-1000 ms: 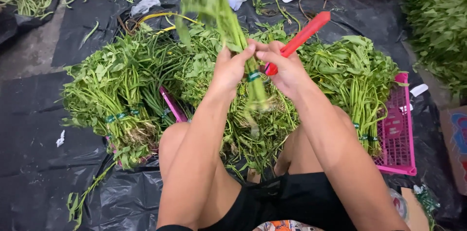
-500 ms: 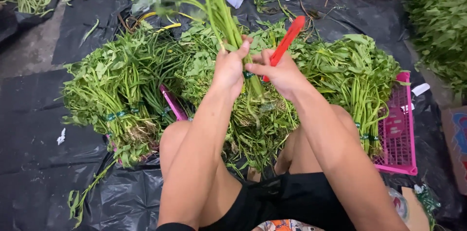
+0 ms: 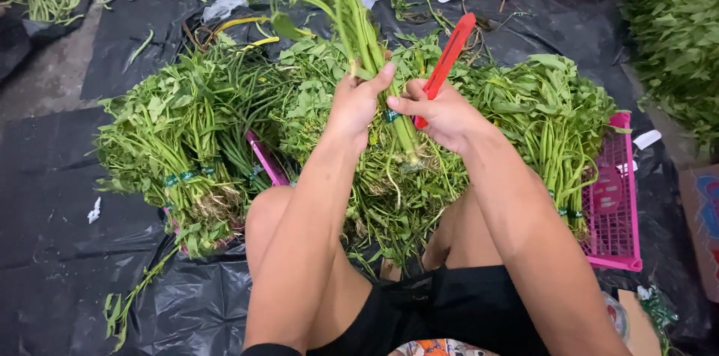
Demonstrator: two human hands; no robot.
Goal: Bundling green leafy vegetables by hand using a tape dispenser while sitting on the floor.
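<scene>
Sitting over heaped greens [image 3: 187, 139] on black plastic sheeting [image 3: 52, 251], I grip an upright bunch of green stalks [image 3: 352, 19] in my clenched left hand [image 3: 356, 101], its roots below my fist; my right hand [image 3: 446, 112], just beside, clasps a red knife [image 3: 448, 60].

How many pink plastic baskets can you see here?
2: one pink basket at the right under tied greens, one mostly buried under the left bundles. The pile may hide more.

Person wears black shorts, patterned orange fabric at waist edge; arms, knees bare. Left hand [image 3: 358, 105] & right hand [image 3: 443, 112]: no gloves, no sleeves.
</scene>
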